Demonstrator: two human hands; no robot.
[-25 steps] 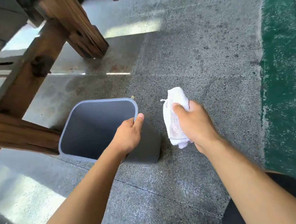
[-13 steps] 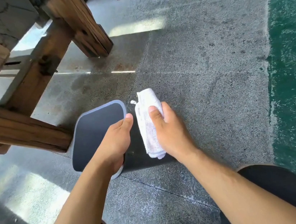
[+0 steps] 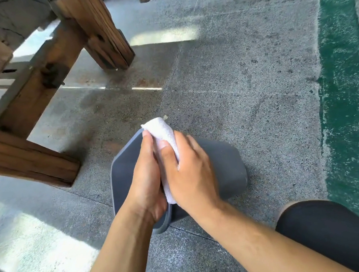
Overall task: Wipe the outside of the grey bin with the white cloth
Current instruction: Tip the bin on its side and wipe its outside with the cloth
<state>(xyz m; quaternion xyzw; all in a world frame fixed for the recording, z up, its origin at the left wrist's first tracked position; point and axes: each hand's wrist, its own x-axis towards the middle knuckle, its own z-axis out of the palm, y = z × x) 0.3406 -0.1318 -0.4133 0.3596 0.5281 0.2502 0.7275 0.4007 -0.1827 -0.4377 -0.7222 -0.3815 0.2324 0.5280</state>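
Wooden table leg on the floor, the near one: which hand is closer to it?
Left. The left hand grips the grey bin's rim on the side facing the wooden leg. The right hand holds the white cloth, farther from it.

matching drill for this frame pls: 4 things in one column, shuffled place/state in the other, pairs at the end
Things:
1. grey bin
2. white cloth
3. left hand
4. wooden beams

Places or states:
A. grips the rim at the bin's open end
B. stand on the floor, far left
C. tipped on its side, mouth to the left
D. held by the right hand against the bin's outside

Pairs: 1-C, 2-D, 3-A, 4-B
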